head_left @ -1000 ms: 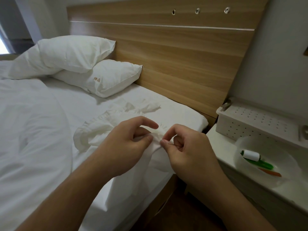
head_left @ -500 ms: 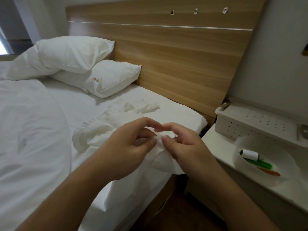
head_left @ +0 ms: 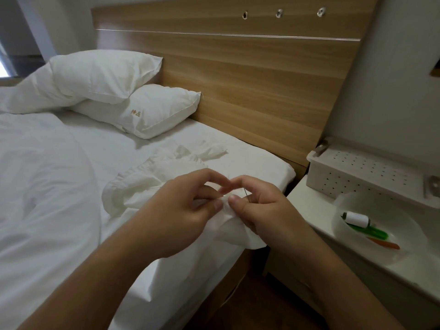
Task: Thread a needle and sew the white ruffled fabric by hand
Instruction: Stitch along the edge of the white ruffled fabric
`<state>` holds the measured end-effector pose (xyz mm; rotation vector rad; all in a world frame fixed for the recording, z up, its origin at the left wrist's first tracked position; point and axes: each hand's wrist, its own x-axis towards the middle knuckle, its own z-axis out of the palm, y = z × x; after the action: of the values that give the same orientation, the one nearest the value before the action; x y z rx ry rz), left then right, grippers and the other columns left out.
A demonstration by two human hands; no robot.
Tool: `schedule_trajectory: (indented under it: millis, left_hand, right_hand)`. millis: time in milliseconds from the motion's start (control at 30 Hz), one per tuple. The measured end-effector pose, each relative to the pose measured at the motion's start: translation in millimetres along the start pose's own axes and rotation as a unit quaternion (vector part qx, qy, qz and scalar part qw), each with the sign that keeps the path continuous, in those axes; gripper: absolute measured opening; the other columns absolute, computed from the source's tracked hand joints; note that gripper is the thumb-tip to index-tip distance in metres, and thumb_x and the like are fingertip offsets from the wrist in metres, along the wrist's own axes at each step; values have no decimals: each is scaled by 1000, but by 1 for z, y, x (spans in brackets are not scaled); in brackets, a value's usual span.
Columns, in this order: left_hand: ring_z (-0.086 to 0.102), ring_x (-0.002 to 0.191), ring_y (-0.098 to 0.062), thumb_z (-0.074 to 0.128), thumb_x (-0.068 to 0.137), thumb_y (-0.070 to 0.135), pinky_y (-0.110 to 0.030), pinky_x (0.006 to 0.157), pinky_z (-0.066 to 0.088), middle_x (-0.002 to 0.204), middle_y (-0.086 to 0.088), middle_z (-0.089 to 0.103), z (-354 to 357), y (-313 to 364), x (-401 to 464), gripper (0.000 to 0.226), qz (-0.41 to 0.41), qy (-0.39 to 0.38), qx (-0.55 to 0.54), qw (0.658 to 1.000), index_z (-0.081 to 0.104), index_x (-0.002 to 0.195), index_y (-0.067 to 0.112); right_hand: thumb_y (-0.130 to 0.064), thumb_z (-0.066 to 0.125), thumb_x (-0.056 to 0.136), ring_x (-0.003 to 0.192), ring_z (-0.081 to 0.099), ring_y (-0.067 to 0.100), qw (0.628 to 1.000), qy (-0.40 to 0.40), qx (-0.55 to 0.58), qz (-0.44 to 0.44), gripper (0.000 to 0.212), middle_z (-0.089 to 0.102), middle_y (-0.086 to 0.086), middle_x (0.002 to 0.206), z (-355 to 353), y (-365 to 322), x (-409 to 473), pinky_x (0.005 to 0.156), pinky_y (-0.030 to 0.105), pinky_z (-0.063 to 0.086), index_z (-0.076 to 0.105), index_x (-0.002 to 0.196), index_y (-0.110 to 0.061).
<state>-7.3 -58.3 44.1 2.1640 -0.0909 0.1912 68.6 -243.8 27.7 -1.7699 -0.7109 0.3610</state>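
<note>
The white ruffled fabric [head_left: 147,184] lies bunched on the bed near its right edge. My left hand [head_left: 181,210] pinches a fold of it between thumb and forefinger. My right hand [head_left: 262,210] sits right beside it, fingertips touching the left forefinger, and pinches the same fold. A thin dark needle [head_left: 246,194] stands between the right thumb and forefinger, its lower part hidden in the cloth. The thread is too fine to make out. A white thread spool [head_left: 356,219] lies in a bowl on the nightstand.
A translucent bowl [head_left: 409,232] on the white nightstand [head_left: 309,201] also holds a green tool [head_left: 369,233] and an orange one [head_left: 384,244]. Behind it stands a perforated white box [head_left: 371,172]. Two pillows [head_left: 152,110] lean on the wooden headboard [head_left: 262,75]. A white duvet [head_left: 40,186] covers the left.
My right hand moved left against my left hand and the fold, then shifted its grip; the needle now stands upright between its thumb and forefinger.
</note>
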Motion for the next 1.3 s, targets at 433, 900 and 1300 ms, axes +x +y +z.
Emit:
schedule_trajectory:
  millis: [433,900,1300]
  left_hand:
    - [76,81,-10,72,99,28,-49,84,63,85,13,79,-2,-3,3,11,-36,32,39,998,79,93,34]
    - [77,88,-26,73,97,27,-56,92,61,87,1,81,-6,10,-1,13,-82,31,-59,994,83,89,27]
    - [77,92,-16,68,101,18,-55,99,59,90,4,82,-7,9,0,23,-90,33,-67,993,83,90,30]
  right_hand:
    - [-22,61,102,53,49,1,998,48,-33,2,8,56,1,65,-5,7,2,49,15,38,64,95,-21]
    - [-15,47,109,49,43,9,995,97,26,17,34,51,2,58,-3,-11,-6,46,22,36,75,90,-15]
    - [-18,74,93,54,59,29,989,123,-56,-59,10,64,8,57,1,-14,-13,55,42,53,70,84,-17]
